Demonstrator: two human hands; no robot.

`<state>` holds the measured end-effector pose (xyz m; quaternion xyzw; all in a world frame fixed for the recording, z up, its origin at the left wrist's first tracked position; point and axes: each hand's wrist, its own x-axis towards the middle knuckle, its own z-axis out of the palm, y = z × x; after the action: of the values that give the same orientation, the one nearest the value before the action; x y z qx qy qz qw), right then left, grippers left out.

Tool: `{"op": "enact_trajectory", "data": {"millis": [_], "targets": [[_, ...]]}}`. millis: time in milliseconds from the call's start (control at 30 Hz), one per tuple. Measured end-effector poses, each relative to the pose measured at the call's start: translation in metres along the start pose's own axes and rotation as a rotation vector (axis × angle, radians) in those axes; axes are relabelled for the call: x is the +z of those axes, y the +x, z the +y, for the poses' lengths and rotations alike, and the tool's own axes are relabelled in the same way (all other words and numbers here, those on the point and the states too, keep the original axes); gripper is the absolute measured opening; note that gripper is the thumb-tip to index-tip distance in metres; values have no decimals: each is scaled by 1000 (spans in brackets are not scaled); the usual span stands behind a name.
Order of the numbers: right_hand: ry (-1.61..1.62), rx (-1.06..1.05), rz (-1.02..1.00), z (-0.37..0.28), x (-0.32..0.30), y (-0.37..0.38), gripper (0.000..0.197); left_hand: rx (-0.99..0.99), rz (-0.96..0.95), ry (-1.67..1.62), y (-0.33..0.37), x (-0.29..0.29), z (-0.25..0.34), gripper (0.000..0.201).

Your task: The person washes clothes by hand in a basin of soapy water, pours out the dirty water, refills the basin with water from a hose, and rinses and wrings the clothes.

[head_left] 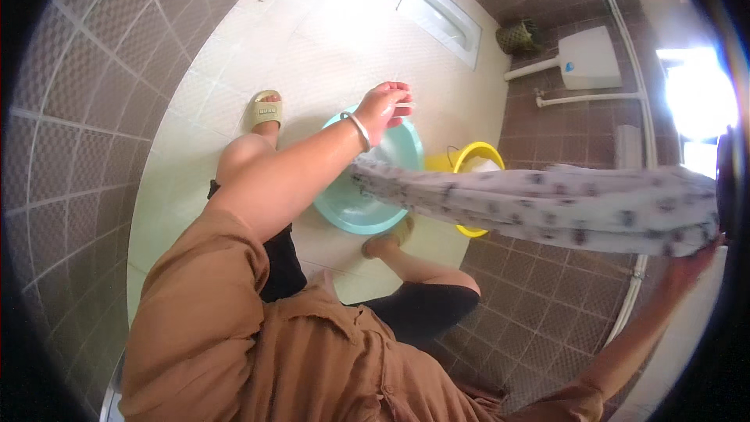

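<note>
Nearest, the right hand (pixel 697 258) is raised far out to the right, its arm extended, fingers grasping one end of the spotted pale cloth (pixel 547 207). The cloth's long axis slopes leftward and down to the turquoise basin (pixel 336 209) on the floor. The left hand (pixel 380 111), nearer the lower end, hovers over the basin, wrist bent, its fingers loosely curled and released; the cloth lies below and rightward.

Basin (pixel 348 211) on the floor (pixel 312 55), under my left grip (pixel 388 107); bucket (pixel 439 162) at its three o'clock, squat pan (pixel 441 22) at one, cistern (pixel 591 60) on the wall (pixel 535 133) at two, the cloth (pixel 547 203) running from above the basin across the bucket to my right grip (pixel 698 259).
</note>
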<state>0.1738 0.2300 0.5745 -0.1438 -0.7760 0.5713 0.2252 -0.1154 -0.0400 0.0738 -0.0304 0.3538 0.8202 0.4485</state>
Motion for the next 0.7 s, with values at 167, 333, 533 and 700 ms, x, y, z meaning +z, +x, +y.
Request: {"op": "enact_trajectory", "data": {"millis": [167,333,533,700], "targets": [[-182,200,-153,282,237,13,59,41,-33,-95,-29,-3,22,22],[-282,424,-285,589,283,3,44,26,-42,-138,-25,7,29,21],[-877,174,-351,738,379,-77,35,-69,259,-24,-19,-10,24,20],[-750,832,-761,917,385,-179,32,-245,313,-34,-3,-3,1,18]]}}
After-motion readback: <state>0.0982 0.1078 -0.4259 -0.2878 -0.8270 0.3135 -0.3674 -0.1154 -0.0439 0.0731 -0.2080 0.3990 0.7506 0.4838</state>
